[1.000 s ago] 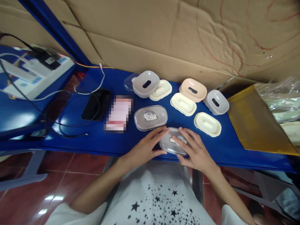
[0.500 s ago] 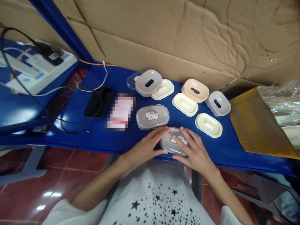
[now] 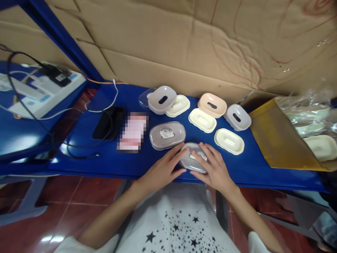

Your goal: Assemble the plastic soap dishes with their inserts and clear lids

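Observation:
Near the table's front edge sits a grey soap box with a clear lid and a label on top. My left hand grips its left end, thumb low and fingers along the far side. On its right end is my right hand, fingers spread over the lid and thumb at the near side. Another lidded grey soap box lies just beyond my left hand. Behind are a grey soap box base partly over a clear lid, a pink base, a smaller grey base, and cream inner trays.
To the right stands an open carton with plastic-wrapped pale green and cream pieces. On the left are a pixelated phone-like screen, a black phone-like slab, cables and a white power strip. A cardboard wall backs the blue table.
My right thumb has shifted left along the near side of the soap box. Both hands stay on the box. The camera view has shifted slightly.

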`<state>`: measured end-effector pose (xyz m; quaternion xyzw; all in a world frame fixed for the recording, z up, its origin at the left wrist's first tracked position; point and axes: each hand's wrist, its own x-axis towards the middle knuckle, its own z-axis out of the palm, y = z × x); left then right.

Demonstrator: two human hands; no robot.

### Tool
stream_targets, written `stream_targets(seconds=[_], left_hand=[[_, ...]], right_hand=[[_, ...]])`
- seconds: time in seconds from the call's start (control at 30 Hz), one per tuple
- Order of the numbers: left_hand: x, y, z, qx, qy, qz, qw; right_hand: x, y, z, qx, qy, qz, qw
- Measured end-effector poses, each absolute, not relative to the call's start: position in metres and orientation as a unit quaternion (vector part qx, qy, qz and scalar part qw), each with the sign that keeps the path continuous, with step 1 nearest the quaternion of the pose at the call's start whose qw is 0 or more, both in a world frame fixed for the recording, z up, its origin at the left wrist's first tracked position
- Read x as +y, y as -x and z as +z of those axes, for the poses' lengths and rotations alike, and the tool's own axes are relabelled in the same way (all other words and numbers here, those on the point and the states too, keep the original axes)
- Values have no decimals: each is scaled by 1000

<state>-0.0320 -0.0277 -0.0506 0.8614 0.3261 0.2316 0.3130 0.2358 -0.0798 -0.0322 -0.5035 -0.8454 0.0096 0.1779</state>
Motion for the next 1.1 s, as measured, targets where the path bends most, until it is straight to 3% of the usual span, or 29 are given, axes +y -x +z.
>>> stream_targets(seconds=[0.17,0.27,0.4,0.57,0.8,1.1], left_hand=[[-34,26,-45,311,-899,254,175],[-34,21,-41,289,-918,248,113],[-31,16,-37,277,-934,219,59],[-26,13,-36,291,-932,212,37],[-23,4,-34,302,-930,208,12],[-15,1,-31,314,-927,206,-16]], right_hand=[[-56,-248,-27,-833,520,45,182],[-28,-270,-12,-833,494,86,234],[12,-322,5,-762,581,-17,285],[25,-377,-3,-709,646,-101,264],[15,-371,-20,-758,597,-13,261],[33,-354,-11,-791,566,-14,232]])
